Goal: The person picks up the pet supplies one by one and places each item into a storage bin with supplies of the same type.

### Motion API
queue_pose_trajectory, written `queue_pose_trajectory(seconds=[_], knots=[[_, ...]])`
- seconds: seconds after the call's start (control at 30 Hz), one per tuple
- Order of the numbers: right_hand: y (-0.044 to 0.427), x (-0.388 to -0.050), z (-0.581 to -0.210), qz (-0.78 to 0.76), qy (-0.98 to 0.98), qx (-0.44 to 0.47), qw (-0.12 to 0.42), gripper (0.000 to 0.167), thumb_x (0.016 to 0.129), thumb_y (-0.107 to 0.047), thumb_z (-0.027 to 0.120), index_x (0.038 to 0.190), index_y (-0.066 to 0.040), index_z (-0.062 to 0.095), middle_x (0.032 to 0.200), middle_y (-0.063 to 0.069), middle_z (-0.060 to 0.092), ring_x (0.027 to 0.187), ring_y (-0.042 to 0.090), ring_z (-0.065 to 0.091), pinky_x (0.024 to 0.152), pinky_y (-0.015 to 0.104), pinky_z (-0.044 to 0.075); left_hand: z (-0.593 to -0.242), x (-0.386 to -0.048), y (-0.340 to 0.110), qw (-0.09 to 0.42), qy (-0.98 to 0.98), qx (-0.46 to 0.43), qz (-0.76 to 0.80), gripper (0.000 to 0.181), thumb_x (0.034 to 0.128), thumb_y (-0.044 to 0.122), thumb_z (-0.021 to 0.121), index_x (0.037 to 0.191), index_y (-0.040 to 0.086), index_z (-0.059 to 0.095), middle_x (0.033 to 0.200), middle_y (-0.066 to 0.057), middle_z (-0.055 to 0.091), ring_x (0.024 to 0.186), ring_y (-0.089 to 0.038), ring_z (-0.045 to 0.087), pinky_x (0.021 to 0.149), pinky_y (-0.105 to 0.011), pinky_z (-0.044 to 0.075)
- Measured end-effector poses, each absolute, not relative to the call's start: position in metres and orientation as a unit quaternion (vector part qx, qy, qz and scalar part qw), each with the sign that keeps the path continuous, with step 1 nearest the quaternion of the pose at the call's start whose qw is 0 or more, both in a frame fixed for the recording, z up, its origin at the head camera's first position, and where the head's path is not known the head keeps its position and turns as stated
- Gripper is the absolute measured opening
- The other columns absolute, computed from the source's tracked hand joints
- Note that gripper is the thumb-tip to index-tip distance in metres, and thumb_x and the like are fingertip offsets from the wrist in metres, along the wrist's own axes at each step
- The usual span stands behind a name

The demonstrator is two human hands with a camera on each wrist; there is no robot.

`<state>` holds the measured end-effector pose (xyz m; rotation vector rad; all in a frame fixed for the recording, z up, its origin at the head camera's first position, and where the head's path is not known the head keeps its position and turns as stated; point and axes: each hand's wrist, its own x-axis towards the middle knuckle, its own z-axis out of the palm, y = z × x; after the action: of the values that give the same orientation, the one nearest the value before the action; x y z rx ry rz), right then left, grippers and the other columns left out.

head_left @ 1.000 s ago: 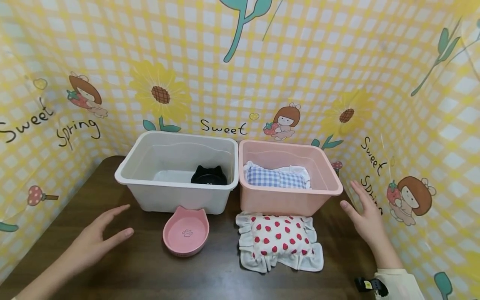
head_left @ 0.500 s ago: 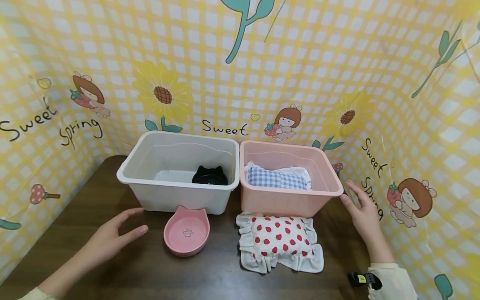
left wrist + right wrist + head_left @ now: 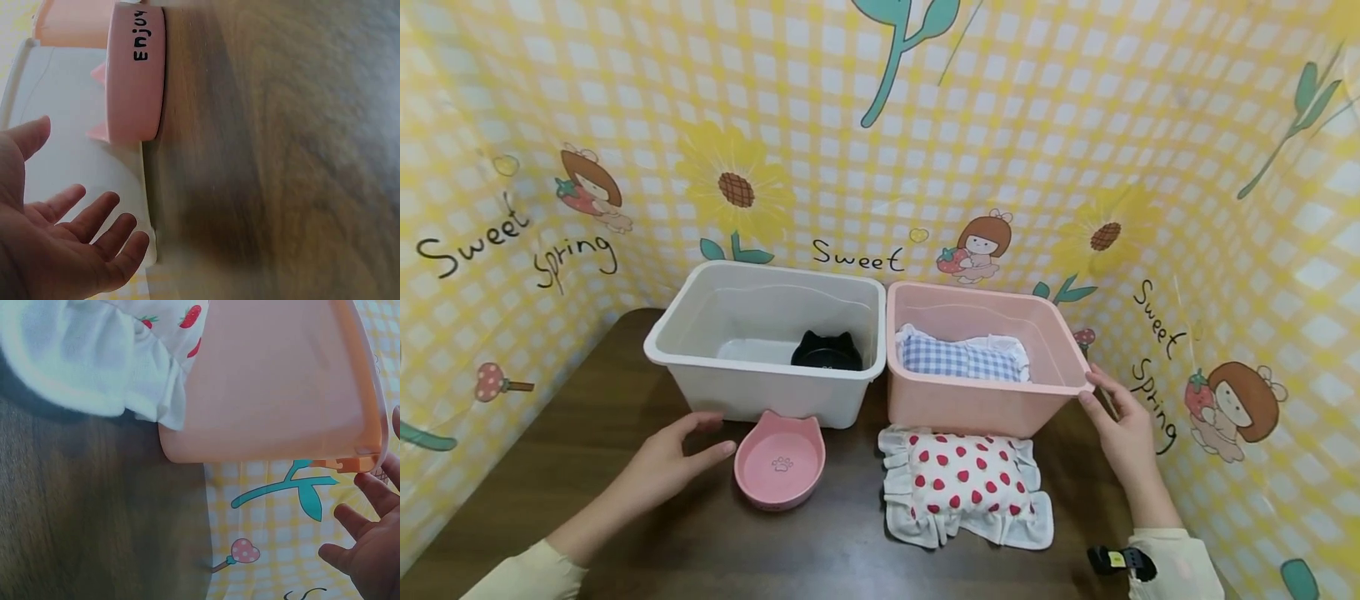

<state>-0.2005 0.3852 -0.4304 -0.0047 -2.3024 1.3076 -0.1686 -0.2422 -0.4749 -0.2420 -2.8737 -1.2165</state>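
In the head view my left hand [image 3: 662, 458] is just left of a pink cat-eared bowl [image 3: 780, 462] with a paw print, its thumb tip close to the rim. The left wrist view has that hand's fingers spread and slightly bent, apart from the bowl's wall [image 3: 134, 94] marked "Enjoy". My right hand [image 3: 1123, 433] is at the right front corner of the pink bin [image 3: 977, 408], fingertips at the rim; whether they press on it I cannot tell. A ruffled strawberry-print pillow [image 3: 970, 475] lies in front of that bin.
A white bin [image 3: 767, 392] stands left of the pink one, with a black cat-eared bowl [image 3: 826, 352] inside. A blue checked pillow [image 3: 962, 357] lies in the pink bin. Yellow checked cloth [image 3: 820, 150] walls the dark wooden table [image 3: 842, 558] at back and sides.
My left hand has moved right, up to the pink bowl. The right hand has shifted slightly left, reaching the pink bin's corner. The bowls and pillows stay in place.
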Motion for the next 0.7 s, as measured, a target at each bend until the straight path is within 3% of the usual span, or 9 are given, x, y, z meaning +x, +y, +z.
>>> queue_pose_trajectory(seconds=[0.47,0.7], knots=[[0.379,-0.205,-0.439,0.537,-0.796,-0.010,0.279,0.036,0.097,-0.010,0.071,0.131,0.000,0.065,0.144,0.005,0.062,0.134,0.001,0.053,0.110,0.016,0.039,-0.497,-0.182,-0.225,0.006,-0.913,-0.077,-0.401,0.050,0.0928,0.035,0.077,0.131,0.005,0.065,0.119,-0.010,0.074,0.113,-0.031,0.069,0.096,-0.054,0.051],[0.377,-0.208,-0.441,0.562,-0.780,-0.034,0.274,0.035,0.095,-0.009,0.073,0.127,0.003,0.066,0.145,0.003,0.061,0.135,0.004,0.054,0.102,0.011,0.043,-0.501,-0.188,-0.219,0.004,-0.910,-0.077,-0.408,0.041,0.0905,0.030,0.079,0.124,0.009,0.070,0.107,-0.003,0.077,0.101,-0.022,0.072,0.085,-0.038,0.055]])
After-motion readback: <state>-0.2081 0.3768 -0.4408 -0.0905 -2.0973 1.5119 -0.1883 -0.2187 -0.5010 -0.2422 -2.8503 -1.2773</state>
